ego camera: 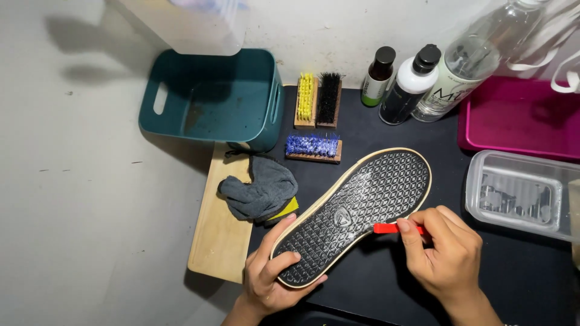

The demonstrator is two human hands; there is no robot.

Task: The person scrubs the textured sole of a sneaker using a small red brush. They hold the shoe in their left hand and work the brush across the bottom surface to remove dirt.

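Observation:
A shoe (356, 205) lies sole up on a black mat (386, 284), its dark patterned sole edged in cream. My left hand (269, 274) grips the heel end at the lower left. My right hand (444, 253) pinches a small red tool (386, 228) whose tip touches the sole's side edge near the middle.
A teal basket (211, 99) stands at the back left. Three brushes, yellow (306, 98), black (329, 98) and blue (313, 147), lie behind the shoe. A grey cloth (260, 190) rests on a wooden board (220, 229). Bottles (411, 78), a pink tray (519, 118) and a clear container (522, 193) sit to the right.

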